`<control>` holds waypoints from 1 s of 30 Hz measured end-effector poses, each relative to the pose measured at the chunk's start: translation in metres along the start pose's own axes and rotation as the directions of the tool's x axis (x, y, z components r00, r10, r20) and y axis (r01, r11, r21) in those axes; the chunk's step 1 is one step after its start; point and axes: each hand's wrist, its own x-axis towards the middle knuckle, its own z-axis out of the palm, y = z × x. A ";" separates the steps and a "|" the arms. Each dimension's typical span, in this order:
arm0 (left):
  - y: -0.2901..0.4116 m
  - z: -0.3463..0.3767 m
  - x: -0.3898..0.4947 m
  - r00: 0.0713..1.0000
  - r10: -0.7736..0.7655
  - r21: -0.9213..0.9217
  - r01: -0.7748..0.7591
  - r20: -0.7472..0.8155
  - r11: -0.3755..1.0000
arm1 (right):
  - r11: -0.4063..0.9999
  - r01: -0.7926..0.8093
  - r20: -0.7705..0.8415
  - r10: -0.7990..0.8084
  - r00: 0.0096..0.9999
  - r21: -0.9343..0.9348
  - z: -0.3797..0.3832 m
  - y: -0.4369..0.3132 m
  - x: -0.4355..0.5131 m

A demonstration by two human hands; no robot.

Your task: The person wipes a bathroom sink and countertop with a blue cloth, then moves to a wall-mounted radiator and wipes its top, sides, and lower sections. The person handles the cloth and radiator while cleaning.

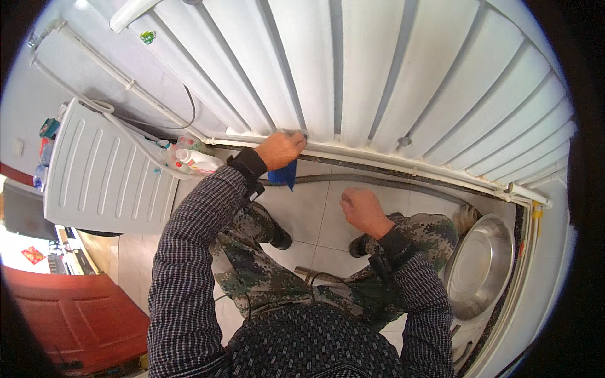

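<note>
My left hand (280, 150) reaches to the lower end of a white radiator (309, 71), its fingers bent at the gap between two columns. A blue cloth (283, 176) hangs beneath this hand and seems gripped in it; the palm side is hidden. Over the tiled floor, to the right, my right hand (361, 208) is held in the air with its fingers curled in. Whether something small sits between those fingertips cannot be made out. A white pipe (345, 156) runs along the wall just below the radiator.
A grey hose (368, 178) lies along the wall on the floor. At the right leans a steel basin (477, 269). On the left stand a white ribbed appliance (113, 175), a white plastic bottle (201, 162) and a red panelled door (75, 316). A dark rod lies between my legs.
</note>
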 end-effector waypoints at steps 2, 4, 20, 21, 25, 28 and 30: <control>-0.004 -0.005 -0.008 1.000 0.004 0.022 -0.004 -0.001 1.000 | 1.000 0.009 -0.025 -0.009 1.000 0.004 -0.003 0.005 -0.005; -0.002 -0.005 -0.014 1.000 -0.030 0.024 0.030 0.009 0.999 | 1.000 0.010 -0.031 -0.010 0.999 -0.009 -0.007 0.009 -0.010; 0.045 0.028 -0.013 0.399 -0.818 -0.452 0.690 -0.415 0.566 | 1.000 0.020 -0.038 -0.020 0.999 0.007 -0.023 0.019 -0.027; 0.047 0.033 -0.011 0.380 -0.828 -0.447 0.708 -0.412 0.547 | 0.999 0.025 -0.042 -0.026 0.999 -0.027 -0.023 0.019 -0.027; 0.058 0.050 -0.012 0.299 -0.883 -0.535 0.709 -0.362 0.459 | 0.998 0.046 -0.036 -0.048 0.998 -0.047 -0.022 0.017 -0.029; 0.058 0.056 -0.010 0.240 -0.900 -0.672 0.601 -0.364 0.433 | 0.998 0.053 0.006 -0.053 0.999 -0.039 -0.022 0.015 -0.029; 0.053 0.055 -0.009 0.186 -0.967 -0.770 0.587 -0.174 0.251 | 0.997 0.071 0.016 -0.070 0.997 -0.035 -0.020 0.013 -0.027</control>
